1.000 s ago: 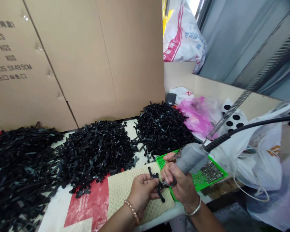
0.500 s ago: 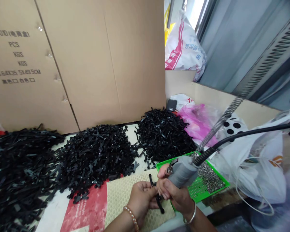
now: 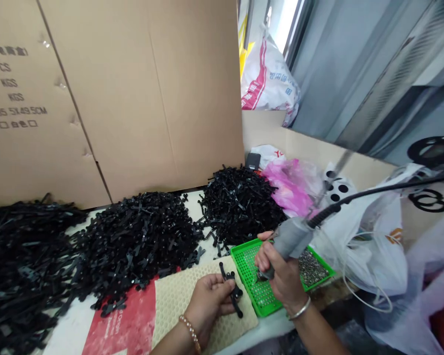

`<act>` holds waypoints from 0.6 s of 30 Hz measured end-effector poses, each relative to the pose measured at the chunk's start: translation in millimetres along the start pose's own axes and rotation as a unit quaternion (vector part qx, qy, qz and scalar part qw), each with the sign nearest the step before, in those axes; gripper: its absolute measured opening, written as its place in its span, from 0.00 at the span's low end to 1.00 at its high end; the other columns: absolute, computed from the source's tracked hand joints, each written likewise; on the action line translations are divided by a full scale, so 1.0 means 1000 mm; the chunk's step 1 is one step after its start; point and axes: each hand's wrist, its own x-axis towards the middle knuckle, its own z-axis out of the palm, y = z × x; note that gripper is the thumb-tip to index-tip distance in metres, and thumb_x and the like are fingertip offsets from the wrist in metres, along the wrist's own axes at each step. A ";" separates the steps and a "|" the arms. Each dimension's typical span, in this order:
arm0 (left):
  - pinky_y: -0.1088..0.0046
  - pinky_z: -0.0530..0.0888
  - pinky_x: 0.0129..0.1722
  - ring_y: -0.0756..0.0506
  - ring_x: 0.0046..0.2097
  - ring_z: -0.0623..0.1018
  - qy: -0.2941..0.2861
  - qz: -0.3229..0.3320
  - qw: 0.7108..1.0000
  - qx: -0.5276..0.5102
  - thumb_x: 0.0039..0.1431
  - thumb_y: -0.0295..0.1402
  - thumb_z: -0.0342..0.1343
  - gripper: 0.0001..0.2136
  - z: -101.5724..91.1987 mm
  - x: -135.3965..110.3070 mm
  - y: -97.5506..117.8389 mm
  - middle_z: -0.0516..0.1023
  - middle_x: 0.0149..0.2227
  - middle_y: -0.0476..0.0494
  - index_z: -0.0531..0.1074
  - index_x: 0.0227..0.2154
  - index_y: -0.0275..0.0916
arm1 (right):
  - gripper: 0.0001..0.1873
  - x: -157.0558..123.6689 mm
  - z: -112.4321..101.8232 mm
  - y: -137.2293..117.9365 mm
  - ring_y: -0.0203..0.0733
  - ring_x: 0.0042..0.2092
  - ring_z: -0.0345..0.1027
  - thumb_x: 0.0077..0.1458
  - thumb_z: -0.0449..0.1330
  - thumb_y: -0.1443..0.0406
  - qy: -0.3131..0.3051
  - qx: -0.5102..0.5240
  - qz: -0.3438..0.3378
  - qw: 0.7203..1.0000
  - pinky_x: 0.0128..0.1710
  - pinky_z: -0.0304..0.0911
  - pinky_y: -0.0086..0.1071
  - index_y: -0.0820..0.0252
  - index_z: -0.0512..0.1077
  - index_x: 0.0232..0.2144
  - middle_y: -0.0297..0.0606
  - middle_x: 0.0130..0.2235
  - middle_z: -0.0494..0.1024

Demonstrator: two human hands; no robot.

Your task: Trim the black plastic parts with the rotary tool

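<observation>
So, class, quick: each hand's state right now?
Left hand: closed, holding a black plastic piece.
Right hand: closed around a grey corded tool.

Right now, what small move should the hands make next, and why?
Probably bring the tip of the grey corded hand tool, gripped in the right hand, over to the black plastic piece in the left hand. The tip sits over the green perforated tray, apart from the piece, and the left hand already has the piece held up.
</observation>
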 end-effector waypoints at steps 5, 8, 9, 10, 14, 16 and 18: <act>0.71 0.76 0.32 0.47 0.30 0.77 -0.012 0.014 1.000 0.012 0.37 0.33 0.71 0.18 -0.004 0.002 -0.004 0.78 0.29 0.41 0.72 0.31 0.32 | 0.15 -0.010 -0.008 0.021 0.34 0.20 0.54 0.57 0.63 0.57 -0.025 -0.012 0.017 0.999 0.22 0.55 0.28 0.59 0.65 0.40 0.26 0.20 0.60; 0.72 0.76 0.32 0.47 0.31 0.77 -0.014 0.015 1.000 0.014 0.37 0.30 0.70 0.17 -0.004 0.002 -0.004 0.77 0.29 0.42 0.73 0.31 0.31 | 0.15 -0.015 -0.007 0.024 0.35 0.20 0.55 0.57 0.62 0.57 -0.038 -0.018 0.015 0.999 0.22 0.55 0.28 0.59 0.64 0.40 0.26 0.19 0.61; 0.72 0.76 0.32 0.47 0.31 0.77 -0.014 0.014 1.000 0.013 0.37 0.29 0.69 0.16 -0.004 0.002 -0.004 0.77 0.29 0.42 0.73 0.31 0.31 | 0.15 -0.015 -0.007 0.025 0.35 0.20 0.55 0.57 0.62 0.57 -0.037 -0.020 0.014 0.999 0.22 0.55 0.28 0.59 0.64 0.40 0.26 0.19 0.61; 0.72 0.76 0.32 0.48 0.31 0.77 -0.015 0.012 1.000 0.012 0.37 0.28 0.69 0.15 -0.004 0.002 -0.003 0.77 0.29 0.41 0.74 0.31 0.31 | 0.15 -0.016 -0.007 0.025 0.35 0.20 0.55 0.57 0.62 0.57 -0.035 -0.020 0.013 0.999 0.22 0.56 0.28 0.60 0.64 0.40 0.26 0.19 0.61; 0.72 0.76 0.33 0.47 0.31 0.77 -0.013 0.010 1.000 0.009 0.37 0.28 0.69 0.16 -0.003 0.000 -0.003 0.77 0.29 0.41 0.74 0.32 0.30 | 0.15 -0.014 -0.008 0.025 0.34 0.20 0.55 0.58 0.62 0.57 -0.025 -0.012 0.006 1.000 0.21 0.54 0.28 0.60 0.64 0.40 0.26 0.19 0.60; 0.72 0.76 0.32 0.47 0.31 0.76 -0.006 0.006 1.000 0.009 0.35 0.29 0.70 0.17 -0.003 0.000 -0.002 0.77 0.29 0.41 0.74 0.31 0.30 | 0.15 -0.013 -0.010 0.026 0.34 0.20 0.54 0.58 0.62 0.57 -0.025 -0.015 0.005 1.000 0.21 0.53 0.28 0.60 0.64 0.40 0.26 0.19 0.60; 0.72 0.76 0.32 0.47 0.30 0.76 0.001 0.000 1.000 0.006 0.33 0.29 0.71 0.18 -0.001 -0.001 -0.001 0.77 0.28 0.41 0.75 0.31 0.30 | 0.15 -0.012 -0.011 0.028 0.34 0.20 0.54 0.58 0.62 0.57 -0.027 -0.018 0.004 0.999 0.21 0.53 0.28 0.60 0.64 0.40 0.26 0.19 0.60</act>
